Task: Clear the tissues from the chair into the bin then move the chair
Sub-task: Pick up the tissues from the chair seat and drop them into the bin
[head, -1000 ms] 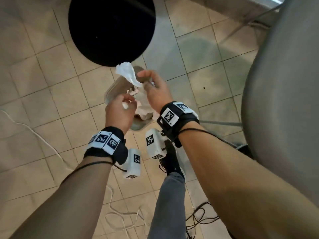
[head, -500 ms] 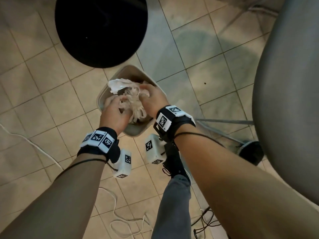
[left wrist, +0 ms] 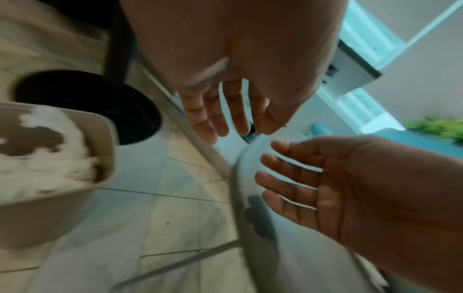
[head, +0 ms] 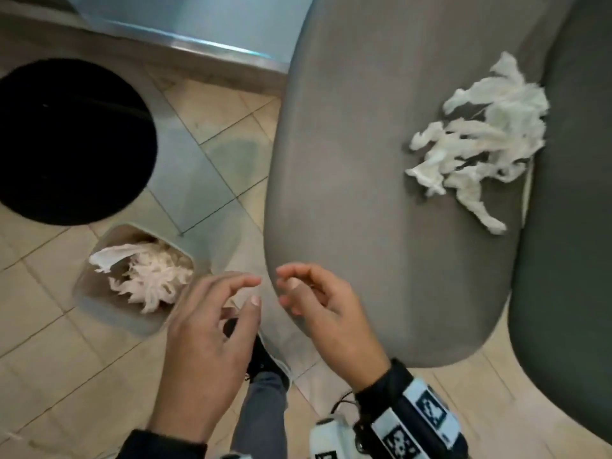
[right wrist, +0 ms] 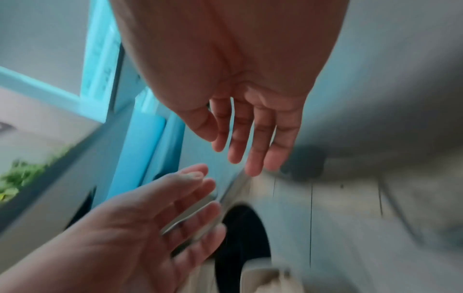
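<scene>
A heap of white shredded tissues (head: 477, 140) lies on the grey chair seat (head: 364, 160) at the right. On the floor at the left stands a small beige bin (head: 99, 303) with white tissues (head: 149, 276) piled in it. My left hand (head: 228, 303) and right hand (head: 298, 289) hover empty between the bin and the seat's front edge, fingers loose and spread. In the left wrist view the left hand (left wrist: 225, 123) is open beside the bin (left wrist: 50, 208), and the right hand (right wrist: 250, 148) is open in its own wrist view.
A round black stool or base (head: 66, 140) sits on the tiled floor (head: 49, 359) beyond the bin. A pale blue panel with a metal edge (head: 198, 34) runs along the top. My leg and dark shoe (head: 261, 376) stand below the hands.
Both hands let go of the tissues in the bin and rose out of it, empty. The view has swung right, bringing the chair seat and its tissue heap into sight.
</scene>
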`<action>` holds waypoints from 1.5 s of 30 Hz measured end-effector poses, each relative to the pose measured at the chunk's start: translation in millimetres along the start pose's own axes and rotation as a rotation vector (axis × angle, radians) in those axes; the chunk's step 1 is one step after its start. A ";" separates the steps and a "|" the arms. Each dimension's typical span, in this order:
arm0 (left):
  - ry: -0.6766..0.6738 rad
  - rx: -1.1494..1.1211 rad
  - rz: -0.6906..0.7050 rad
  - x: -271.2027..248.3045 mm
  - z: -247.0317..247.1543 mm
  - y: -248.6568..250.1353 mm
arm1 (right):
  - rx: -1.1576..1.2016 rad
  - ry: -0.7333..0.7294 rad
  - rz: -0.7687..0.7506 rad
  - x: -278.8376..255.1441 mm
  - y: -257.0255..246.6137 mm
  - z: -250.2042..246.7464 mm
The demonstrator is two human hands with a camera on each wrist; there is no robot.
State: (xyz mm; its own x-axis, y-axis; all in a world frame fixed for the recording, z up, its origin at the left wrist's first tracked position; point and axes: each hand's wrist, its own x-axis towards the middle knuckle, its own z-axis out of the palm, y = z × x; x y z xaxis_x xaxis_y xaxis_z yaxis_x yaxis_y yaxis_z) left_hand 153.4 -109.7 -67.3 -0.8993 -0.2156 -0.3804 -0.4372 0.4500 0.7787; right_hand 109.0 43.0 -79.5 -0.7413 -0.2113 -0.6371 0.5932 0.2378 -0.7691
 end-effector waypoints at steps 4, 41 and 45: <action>-0.144 0.058 0.152 27.1 42.9 78.5 | -0.068 0.347 -0.106 -7.6 -27.1 -104.4; -0.293 0.675 0.355 203.2 222.5 246.7 | 0.122 0.695 0.140 104.6 -50.5 -313.5; -0.208 0.703 0.308 232.7 237.4 266.2 | 0.010 0.750 0.092 128.7 -55.6 -320.7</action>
State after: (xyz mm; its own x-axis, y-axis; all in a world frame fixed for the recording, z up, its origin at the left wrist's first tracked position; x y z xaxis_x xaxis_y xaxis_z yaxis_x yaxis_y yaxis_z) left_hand -171.5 165.7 -67.0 -0.9299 0.1429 -0.3389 -0.0019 0.9195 0.3931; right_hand -120.1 306.7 -102.4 -0.7015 0.5120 -0.4958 0.6630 0.2137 -0.7175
